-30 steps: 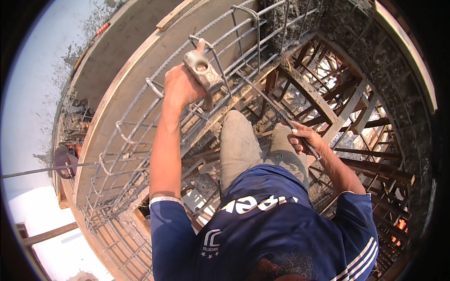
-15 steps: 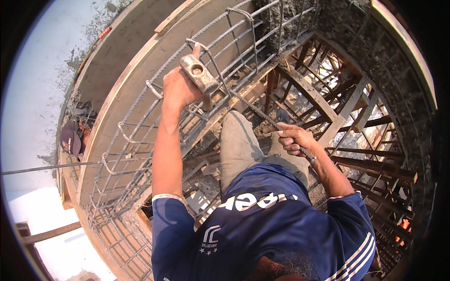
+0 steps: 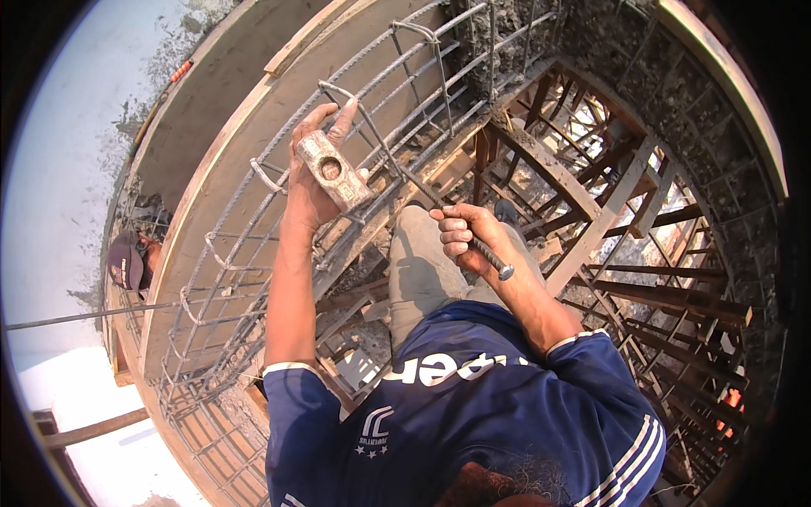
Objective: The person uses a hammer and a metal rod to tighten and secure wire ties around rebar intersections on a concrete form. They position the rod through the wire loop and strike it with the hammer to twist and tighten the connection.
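Note:
My left hand point(image 3: 309, 188) is at the curved rebar cage point(image 3: 253, 193), with a hammer point(image 3: 334, 171) held against its palm. The worn metal head faces up, and the handle is mostly hidden below. A thumb and finger of that hand reach up to the cage's upper bar, beside a stirrup point(image 3: 365, 117). Over my knees, my right hand point(image 3: 470, 237) is closed round a ribbed steel rod point(image 3: 422, 187). Its near end sticks out below my fist, and its far end meets the cage near the stirrup's lower corner.
Curved formwork panel point(image 3: 194, 279) stands behind the cage. Timber beams and props point(image 3: 591, 215) cross an open drop at right. A capped person point(image 3: 131, 264) is beyond the panel at left. A thin bar point(image 3: 76, 318) juts out leftward. Another curved wall edge point(image 3: 735, 93) rises at far right.
My right hand has swung left and slightly up with the rod's near end. My left hand and the hammer have shifted a little left and down, with its fingers now spread on the cage.

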Demonstrator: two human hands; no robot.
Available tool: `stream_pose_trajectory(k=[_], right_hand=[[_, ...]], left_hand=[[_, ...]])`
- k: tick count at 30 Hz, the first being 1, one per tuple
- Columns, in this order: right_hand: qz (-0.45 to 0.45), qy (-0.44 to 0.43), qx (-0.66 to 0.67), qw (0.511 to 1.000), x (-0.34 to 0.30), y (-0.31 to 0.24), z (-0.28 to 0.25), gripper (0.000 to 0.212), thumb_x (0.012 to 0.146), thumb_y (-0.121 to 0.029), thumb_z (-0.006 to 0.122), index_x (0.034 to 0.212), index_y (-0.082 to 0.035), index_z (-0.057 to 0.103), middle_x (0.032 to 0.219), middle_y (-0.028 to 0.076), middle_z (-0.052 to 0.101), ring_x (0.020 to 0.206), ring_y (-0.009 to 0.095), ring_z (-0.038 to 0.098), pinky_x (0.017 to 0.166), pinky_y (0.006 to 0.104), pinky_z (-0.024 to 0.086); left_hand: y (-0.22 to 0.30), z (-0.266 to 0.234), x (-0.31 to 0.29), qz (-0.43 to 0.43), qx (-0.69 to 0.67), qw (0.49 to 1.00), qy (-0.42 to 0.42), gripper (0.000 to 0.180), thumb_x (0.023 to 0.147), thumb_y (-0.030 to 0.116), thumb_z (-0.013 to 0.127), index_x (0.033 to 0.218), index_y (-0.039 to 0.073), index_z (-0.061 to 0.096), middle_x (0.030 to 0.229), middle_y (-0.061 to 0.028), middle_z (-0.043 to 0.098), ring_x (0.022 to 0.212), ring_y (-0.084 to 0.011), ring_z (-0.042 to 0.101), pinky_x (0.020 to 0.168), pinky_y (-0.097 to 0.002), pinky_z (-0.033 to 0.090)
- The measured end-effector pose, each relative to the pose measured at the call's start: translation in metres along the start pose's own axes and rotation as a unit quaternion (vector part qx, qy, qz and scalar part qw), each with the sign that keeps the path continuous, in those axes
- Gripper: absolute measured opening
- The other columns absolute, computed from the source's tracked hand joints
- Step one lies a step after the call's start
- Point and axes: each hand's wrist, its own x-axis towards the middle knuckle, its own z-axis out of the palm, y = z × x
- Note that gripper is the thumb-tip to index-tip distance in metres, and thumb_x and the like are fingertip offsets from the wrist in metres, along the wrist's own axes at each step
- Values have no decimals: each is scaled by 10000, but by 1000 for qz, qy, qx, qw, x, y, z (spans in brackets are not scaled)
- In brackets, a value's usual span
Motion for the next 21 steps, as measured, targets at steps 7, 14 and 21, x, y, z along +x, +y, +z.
stream_pose_trajectory(k=[7,14,21], right_hand=[[-34,9,-9,999,-9,8,3,161,984,-171,518,982,-16,563,672,-30,496,508,86,469,452,241,414],[-36,20,-144,989,-4,4,-35,258,927,-262,673,979,-29,574,748,14,532,600,114,476,515,261,412],[-130,110,-788,592,50,-65,-51,621,960,-616,528,1040,-28,710,725,158,655,745,322,684,743,432,531]], left_hand=[[94,31,-68,89,-306,946,-56,592,753,238,657,1335,137,621,1324,-121,565,1237,-377,539,1073,-515,424],[172,82,-88,181,-325,921,-116,646,676,338,740,1283,161,605,1188,-83,561,1158,-321,524,1018,-511,392],[169,104,-61,204,-388,890,-126,264,667,202,739,888,121,619,878,-70,535,827,-296,539,776,-429,445]])
